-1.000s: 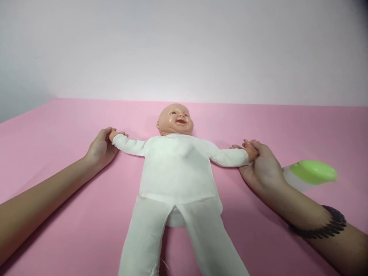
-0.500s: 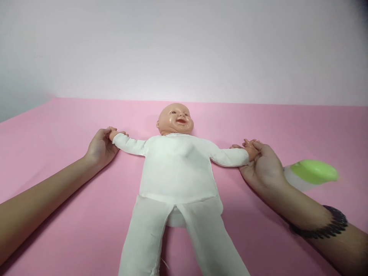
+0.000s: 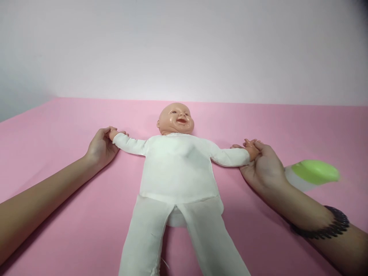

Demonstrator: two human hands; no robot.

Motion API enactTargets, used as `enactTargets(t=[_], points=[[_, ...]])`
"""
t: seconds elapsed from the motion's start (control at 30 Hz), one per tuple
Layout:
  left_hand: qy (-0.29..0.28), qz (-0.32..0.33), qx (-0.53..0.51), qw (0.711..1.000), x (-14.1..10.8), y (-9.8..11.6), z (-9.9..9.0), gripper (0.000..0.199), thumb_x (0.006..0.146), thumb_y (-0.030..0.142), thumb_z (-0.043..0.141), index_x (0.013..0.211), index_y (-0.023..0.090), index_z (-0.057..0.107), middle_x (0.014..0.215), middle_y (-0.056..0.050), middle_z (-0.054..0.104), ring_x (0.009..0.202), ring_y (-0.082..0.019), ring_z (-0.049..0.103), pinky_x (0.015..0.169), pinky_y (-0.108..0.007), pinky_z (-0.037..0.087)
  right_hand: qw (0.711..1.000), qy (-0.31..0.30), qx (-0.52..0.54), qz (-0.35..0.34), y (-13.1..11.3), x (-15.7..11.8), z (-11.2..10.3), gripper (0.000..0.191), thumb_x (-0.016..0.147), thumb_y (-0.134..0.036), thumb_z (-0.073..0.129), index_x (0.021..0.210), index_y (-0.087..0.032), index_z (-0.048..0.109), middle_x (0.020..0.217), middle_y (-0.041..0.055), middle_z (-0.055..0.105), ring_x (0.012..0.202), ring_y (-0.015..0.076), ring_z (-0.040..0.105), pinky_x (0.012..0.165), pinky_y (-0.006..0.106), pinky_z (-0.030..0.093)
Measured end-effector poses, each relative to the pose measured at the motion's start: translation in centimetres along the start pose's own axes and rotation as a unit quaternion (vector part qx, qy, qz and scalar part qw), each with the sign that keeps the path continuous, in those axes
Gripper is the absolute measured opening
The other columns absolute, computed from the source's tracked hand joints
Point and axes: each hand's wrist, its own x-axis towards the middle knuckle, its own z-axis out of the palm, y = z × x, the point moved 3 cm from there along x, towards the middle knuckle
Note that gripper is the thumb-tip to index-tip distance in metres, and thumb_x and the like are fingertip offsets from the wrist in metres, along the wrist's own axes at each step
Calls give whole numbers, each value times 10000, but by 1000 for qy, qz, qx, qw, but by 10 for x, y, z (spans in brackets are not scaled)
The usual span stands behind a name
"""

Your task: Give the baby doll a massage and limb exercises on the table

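Observation:
A baby doll with a bald plastic head and a white cloth body lies face up, its arms stretched out to both sides. My left hand is closed on the doll's hand at the left, thumb on top. At the right, my right hand holds the doll's other hand between thumb and fingers; some of my fingers lie beneath the doll's wrist. The doll's feet are out of view below.
Right of my right hand lies a white bottle with a bright green cap, partly hidden by that hand. A pink surface spreads under everything, with a pale wall behind it. A black coiled band circles my right wrist.

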Motion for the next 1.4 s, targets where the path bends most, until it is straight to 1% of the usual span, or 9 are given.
enactTargets(t=[0.07, 0.23, 0.33, 0.77, 0.97, 1.07, 1.17, 1.3, 1.4], points=[[-7, 2, -7, 1000, -1, 1, 1, 221, 944, 168, 487, 755, 200, 598, 780, -29, 661, 849, -161, 725, 825, -268, 619, 1000, -2, 13, 4, 0, 0, 0, 198, 910, -139, 503, 740, -230, 548, 988, 4, 638, 727, 117, 648, 771, 280, 674], [-5, -1, -19, 1000, -4, 2, 3, 249, 943, 135, 451, 743, 190, 589, 748, -19, 618, 804, -151, 716, 825, -275, 625, 999, -10, 29, 10, -1, -1, 1, 230, 913, -105, 491, 725, -226, 545, 908, -2, 629, 686, 108, 648, 626, 222, 652], [-4, 8, -21, 1000, -3, 1, 3, 245, 938, 132, 450, 740, 182, 586, 754, -25, 624, 800, -156, 720, 811, -277, 626, 999, -14, 27, 20, -2, -3, 2, 252, 927, -72, 443, 750, -224, 539, 895, -7, 621, 663, 107, 654, 587, 217, 640], [-15, 13, -12, 1000, 1, -1, 1, 235, 958, 165, 466, 764, 187, 597, 770, -32, 656, 825, -160, 726, 803, -269, 624, 999, -14, 28, 16, -1, -3, 2, 256, 1001, -86, 429, 803, -212, 530, 901, -20, 633, 652, 95, 658, 661, 229, 641], [-19, 12, -24, 999, -2, 1, 3, 199, 954, 153, 473, 793, 178, 587, 737, -23, 647, 832, -169, 716, 836, -292, 625, 999, -29, 30, 0, 0, -2, 2, 222, 980, -64, 421, 830, -195, 519, 834, -40, 627, 601, 102, 677, 612, 230, 636], [-26, 0, -22, 999, -2, 1, 3, 226, 973, 157, 470, 783, 178, 589, 734, -25, 664, 850, -169, 723, 840, -285, 623, 999, -35, 33, -3, 0, -1, 1, 201, 967, -59, 432, 839, -188, 517, 830, -42, 626, 594, 106, 686, 606, 232, 639], [-27, -8, -22, 999, -1, 1, 2, 284, 1000, 162, 453, 758, 185, 601, 728, -21, 674, 844, -156, 732, 834, -269, 623, 999, -30, 32, -2, 0, -2, 1, 199, 972, -61, 440, 839, -189, 514, 831, -45, 627, 592, 111, 691, 590, 232, 637], [-31, 1, -28, 999, -1, 1, 1, 273, 961, 136, 459, 741, 180, 615, 704, -28, 669, 814, -163, 739, 792, -264, 638, 999, -23, 30, 1, -2, -3, 2, 204, 1001, -88, 445, 839, -187, 520, 864, -44, 638, 587, 101, 684, 598, 233, 645], [-26, -2, -24, 999, -1, 1, 2, 288, 965, 138, 452, 732, 176, 616, 717, -30, 668, 822, -154, 743, 797, -253, 638, 999, -18, 29, 5, -2, -3, 2, 224, 1020, -106, 425, 836, -189, 523, 860, -44, 634, 581, 94, 675, 587, 227, 643]])
